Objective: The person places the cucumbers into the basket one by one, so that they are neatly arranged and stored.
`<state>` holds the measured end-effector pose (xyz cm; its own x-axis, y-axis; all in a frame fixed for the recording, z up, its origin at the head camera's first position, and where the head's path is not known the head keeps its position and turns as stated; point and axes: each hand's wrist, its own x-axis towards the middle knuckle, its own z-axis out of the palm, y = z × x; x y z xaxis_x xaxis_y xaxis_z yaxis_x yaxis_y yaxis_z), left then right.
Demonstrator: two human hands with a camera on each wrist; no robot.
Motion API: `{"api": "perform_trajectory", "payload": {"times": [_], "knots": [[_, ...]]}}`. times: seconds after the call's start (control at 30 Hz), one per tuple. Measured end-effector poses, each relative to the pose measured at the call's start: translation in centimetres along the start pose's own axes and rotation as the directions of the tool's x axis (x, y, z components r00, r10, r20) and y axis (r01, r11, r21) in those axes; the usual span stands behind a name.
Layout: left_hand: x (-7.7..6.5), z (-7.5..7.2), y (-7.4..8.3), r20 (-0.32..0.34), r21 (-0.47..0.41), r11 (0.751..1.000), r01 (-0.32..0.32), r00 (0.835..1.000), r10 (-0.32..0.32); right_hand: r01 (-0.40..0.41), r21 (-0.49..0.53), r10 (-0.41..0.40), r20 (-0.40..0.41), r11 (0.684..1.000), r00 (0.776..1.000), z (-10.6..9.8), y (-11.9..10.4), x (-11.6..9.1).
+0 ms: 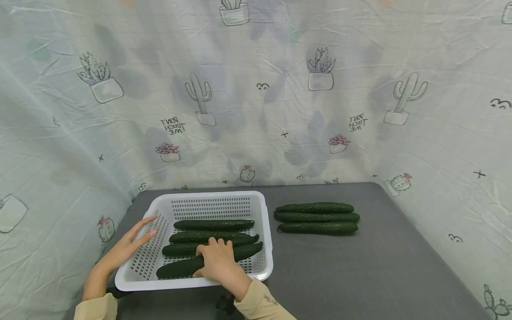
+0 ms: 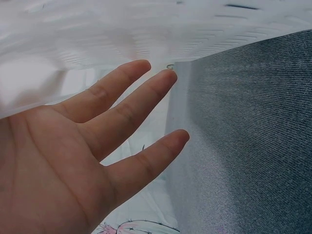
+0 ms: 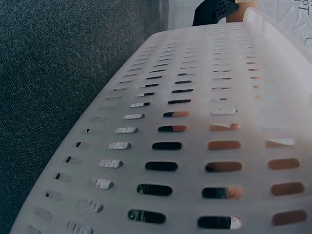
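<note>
A white slotted plastic basket [image 1: 260, 213] stands on the left of the table, with several cucumbers [image 1: 214, 225] lying side by side in it. My right hand [image 1: 219, 261] reaches over the near rim and grips the nearest cucumber [image 1: 180, 268], fingers on its far side and thumb toward me. In the right wrist view the basket's wall [image 3: 195, 107] hides most of that hand; skin and dark green show through the slots. My left hand [image 1: 126, 245] is at the basket's left rim. Its fingers [image 2: 141, 168] are spread and fairly straight, outside the wall, holding nothing.
Three more cucumbers [image 1: 318, 218] lie parallel on the grey tabletop [image 1: 340, 271], right of the basket. A pale curtain [image 1: 256, 98] printed with potted cacti hangs behind the table and along both sides.
</note>
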<state>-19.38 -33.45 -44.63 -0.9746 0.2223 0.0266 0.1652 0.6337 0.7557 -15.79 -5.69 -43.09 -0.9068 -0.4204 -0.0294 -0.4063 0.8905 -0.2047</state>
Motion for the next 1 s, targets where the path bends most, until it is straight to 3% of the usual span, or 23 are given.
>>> {"api": "perform_trajectory", "payload": {"times": [0.37,0.6,1.0], "knots": [[-0.4,-0.4,-0.3,0.007,-0.038,0.999,0.021,1.000,-0.021,-0.005,-0.045,0.006,0.033,0.999,0.999,0.2,-1.4,0.8],[-0.3,-0.3,-0.3,0.014,-0.070,0.997,0.035,0.999,-0.034,-0.020,-0.021,0.021,0.055,1.000,0.998,0.2,-1.8,1.0],[0.1,-0.1,0.1,0.006,0.001,1.000,0.000,1.000,0.000,-0.001,-0.033,0.003,0.072,0.999,0.997,0.2,-1.3,0.9]]}}
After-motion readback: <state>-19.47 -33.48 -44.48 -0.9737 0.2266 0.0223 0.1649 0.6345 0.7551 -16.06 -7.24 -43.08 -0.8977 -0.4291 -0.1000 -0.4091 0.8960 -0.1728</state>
